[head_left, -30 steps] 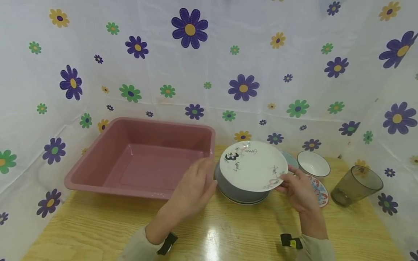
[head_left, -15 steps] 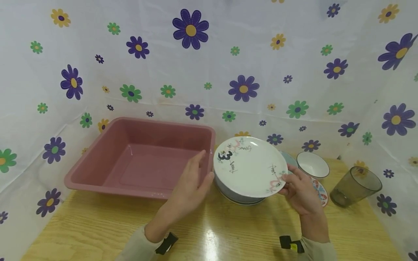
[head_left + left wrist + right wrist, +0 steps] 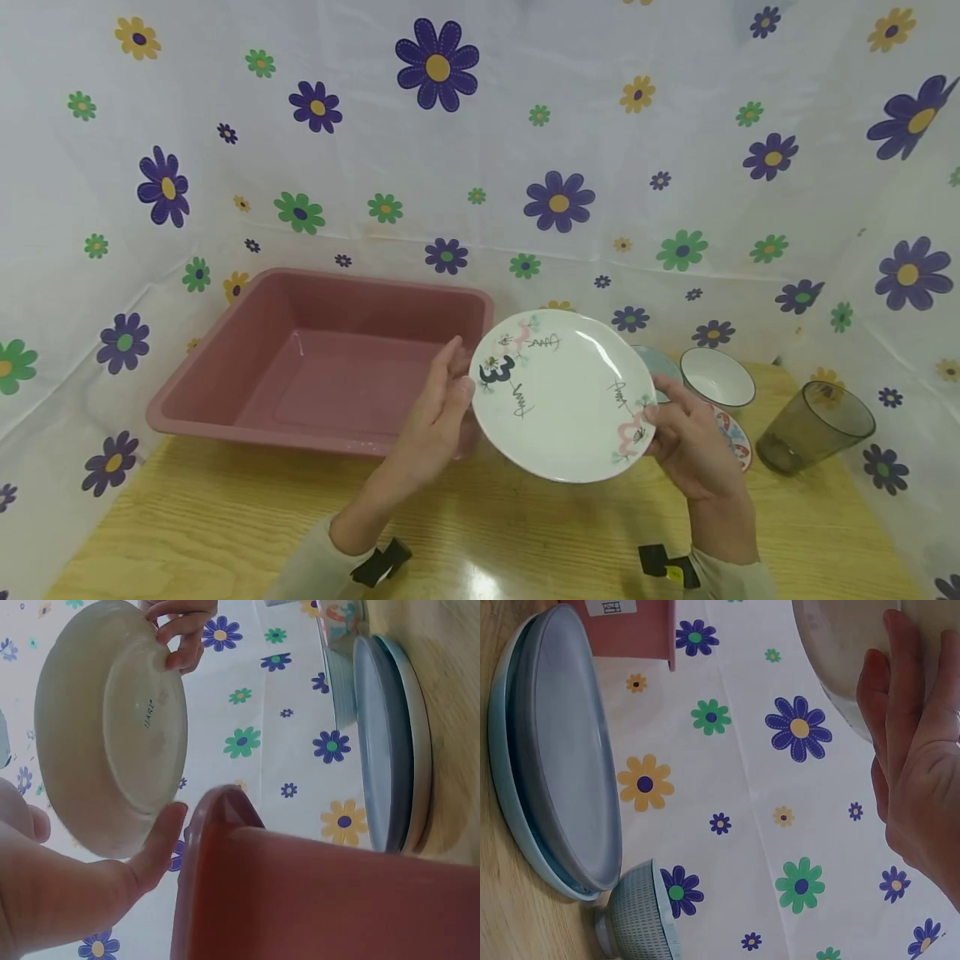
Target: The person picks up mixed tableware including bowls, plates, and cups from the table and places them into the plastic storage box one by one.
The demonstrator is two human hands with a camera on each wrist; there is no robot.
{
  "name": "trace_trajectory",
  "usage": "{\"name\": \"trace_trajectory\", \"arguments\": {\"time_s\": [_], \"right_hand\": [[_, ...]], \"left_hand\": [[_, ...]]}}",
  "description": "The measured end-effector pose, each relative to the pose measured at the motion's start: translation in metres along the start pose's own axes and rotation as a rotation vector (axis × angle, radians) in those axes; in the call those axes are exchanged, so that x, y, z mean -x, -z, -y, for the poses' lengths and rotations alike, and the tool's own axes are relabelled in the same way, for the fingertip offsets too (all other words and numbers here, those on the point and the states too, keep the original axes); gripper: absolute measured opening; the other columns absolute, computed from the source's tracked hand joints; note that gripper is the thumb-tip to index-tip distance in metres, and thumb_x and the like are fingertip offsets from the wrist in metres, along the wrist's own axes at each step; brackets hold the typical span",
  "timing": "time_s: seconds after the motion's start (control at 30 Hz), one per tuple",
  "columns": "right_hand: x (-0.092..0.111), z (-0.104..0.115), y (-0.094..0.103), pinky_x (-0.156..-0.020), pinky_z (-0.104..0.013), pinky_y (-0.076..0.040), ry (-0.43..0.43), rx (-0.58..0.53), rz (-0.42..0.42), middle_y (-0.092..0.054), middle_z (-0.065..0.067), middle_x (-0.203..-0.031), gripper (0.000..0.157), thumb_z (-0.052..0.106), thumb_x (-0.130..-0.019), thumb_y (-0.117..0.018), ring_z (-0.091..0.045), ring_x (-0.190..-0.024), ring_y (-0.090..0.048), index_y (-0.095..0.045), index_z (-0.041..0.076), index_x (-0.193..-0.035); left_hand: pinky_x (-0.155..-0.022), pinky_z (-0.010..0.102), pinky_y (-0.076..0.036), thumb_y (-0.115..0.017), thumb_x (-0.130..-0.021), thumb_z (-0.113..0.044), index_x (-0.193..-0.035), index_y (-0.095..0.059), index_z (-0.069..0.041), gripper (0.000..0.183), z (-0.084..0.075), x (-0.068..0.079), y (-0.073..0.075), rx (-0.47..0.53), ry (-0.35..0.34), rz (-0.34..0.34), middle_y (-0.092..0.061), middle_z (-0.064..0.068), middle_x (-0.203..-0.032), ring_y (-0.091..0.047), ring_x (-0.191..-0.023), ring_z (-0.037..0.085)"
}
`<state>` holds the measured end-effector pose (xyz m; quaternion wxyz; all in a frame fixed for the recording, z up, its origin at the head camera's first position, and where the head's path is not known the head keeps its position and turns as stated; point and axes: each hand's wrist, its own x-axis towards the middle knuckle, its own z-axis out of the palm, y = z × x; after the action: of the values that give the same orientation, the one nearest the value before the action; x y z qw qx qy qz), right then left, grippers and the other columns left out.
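My right hand pinches the right rim of a white plate with pink and dark flower drawings. The plate is held up in the air, tilted toward the head camera. In the left wrist view the plate's underside shows, with small lettering on it. My left hand is at the plate's left rim with its fingers fairly straight, the thumb tip right at the edge. Below the plate, a grey plate lies stacked on a paler one; the raised plate hides this stack in the head view.
A pink plastic basin stands left on the wooden table. To the right are a pale blue dish, a white dark-rimmed bowl, a red-and-blue patterned dish and a tinted glass. A flowered cloth hangs behind.
The white plate has come up off the stack, moved left and closer to the person, and tilted. My left hand has turned slightly and now meets the plate's left rim.
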<state>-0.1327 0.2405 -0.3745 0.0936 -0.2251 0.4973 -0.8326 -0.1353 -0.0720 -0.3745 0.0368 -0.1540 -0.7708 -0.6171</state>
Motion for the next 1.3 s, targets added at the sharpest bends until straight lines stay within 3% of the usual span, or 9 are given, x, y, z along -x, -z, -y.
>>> {"name": "trace_trajectory", "arguments": {"time_s": [0.17, 0.3, 0.4, 0.53, 0.63, 0.87, 1.1, 1.3], "right_hand": [[-0.001, -0.002, -0.001, -0.075, -0.032, -0.060, 0.008, -0.021, 0.084, -0.071, -0.014, -0.114, 0.051, -0.014, -0.096, -0.025, -0.021, -0.092, -0.074, -0.050, 0.001, -0.138], [-0.001, -0.003, -0.004, -0.073, -0.032, -0.060, -0.014, -0.016, 0.101, -0.072, -0.013, -0.111, 0.051, -0.013, -0.095, -0.025, -0.021, -0.089, -0.074, -0.050, 0.002, -0.136], [0.000, -0.002, -0.007, -0.072, -0.031, -0.060, -0.031, -0.004, 0.099, -0.072, -0.011, -0.108, 0.050, -0.013, -0.095, -0.026, -0.019, -0.087, -0.074, -0.049, 0.004, -0.136], [-0.001, 0.000, -0.013, -0.070, -0.031, -0.060, -0.056, -0.010, 0.086, -0.073, -0.010, -0.105, 0.050, -0.014, -0.093, -0.028, -0.018, -0.086, -0.074, -0.049, 0.004, -0.134], [-0.001, 0.001, -0.014, -0.070, -0.031, -0.060, -0.064, -0.021, 0.086, -0.073, -0.010, -0.105, 0.049, -0.014, -0.093, -0.028, -0.018, -0.086, -0.074, -0.050, 0.004, -0.133], [-0.001, -0.004, -0.007, -0.073, -0.030, -0.060, -0.043, -0.001, 0.137, -0.071, -0.009, -0.111, 0.051, -0.012, -0.096, -0.028, -0.018, -0.091, -0.073, -0.047, 0.006, -0.139], [-0.001, -0.006, -0.005, -0.074, -0.031, -0.060, -0.038, -0.007, 0.129, -0.072, -0.010, -0.110, 0.052, -0.012, -0.096, -0.027, -0.019, -0.091, -0.073, -0.048, 0.006, -0.140], [-0.002, -0.005, -0.006, -0.076, -0.029, -0.059, -0.030, -0.001, 0.111, -0.072, -0.009, -0.110, 0.051, -0.011, -0.097, -0.027, -0.017, -0.091, -0.073, -0.050, 0.006, -0.139]], "left_hand": [[-0.119, 0.047, -0.025, -0.032, -0.109, -0.027, -0.158, -0.014, -0.015, 0.054, -0.003, 0.000, -0.001, 0.142, 0.083, -0.001, -0.019, 0.013, -0.163, -0.025, -0.148, 0.032], [-0.119, 0.046, -0.026, -0.031, -0.109, -0.028, -0.158, -0.018, -0.015, 0.053, -0.006, 0.000, -0.002, 0.238, 0.133, -0.041, -0.023, 0.012, -0.162, -0.035, -0.141, 0.030], [-0.113, 0.041, -0.037, -0.030, -0.108, -0.028, -0.157, -0.021, -0.014, 0.051, -0.007, -0.001, -0.003, 0.340, 0.169, -0.026, -0.036, 0.016, -0.154, -0.050, -0.128, 0.028], [-0.091, 0.030, -0.055, -0.028, -0.107, -0.025, -0.155, -0.024, -0.013, 0.050, -0.006, -0.002, -0.003, 0.482, 0.200, 0.024, -0.049, 0.019, -0.142, -0.065, -0.104, 0.020], [-0.086, 0.027, -0.056, -0.027, -0.107, -0.023, -0.155, -0.025, -0.012, 0.049, -0.006, -0.002, -0.002, 0.535, 0.196, 0.054, -0.047, 0.018, -0.143, -0.065, -0.100, 0.014], [-0.083, 0.025, -0.056, -0.026, -0.106, -0.017, -0.157, -0.021, -0.013, 0.051, -0.004, -0.001, 0.000, 0.552, 0.154, 0.105, -0.044, 0.021, -0.144, -0.065, -0.095, 0.013], [-0.084, 0.028, -0.057, -0.025, -0.104, -0.010, -0.156, -0.024, -0.015, 0.052, -0.004, -0.002, 0.000, 0.557, 0.186, 0.111, -0.043, 0.019, -0.147, -0.065, -0.101, 0.013], [-0.078, 0.028, -0.058, -0.028, -0.104, -0.009, -0.156, -0.025, -0.016, 0.053, -0.007, -0.003, 0.005, 0.528, 0.199, 0.149, -0.046, 0.021, -0.142, -0.067, -0.093, 0.013]]}}
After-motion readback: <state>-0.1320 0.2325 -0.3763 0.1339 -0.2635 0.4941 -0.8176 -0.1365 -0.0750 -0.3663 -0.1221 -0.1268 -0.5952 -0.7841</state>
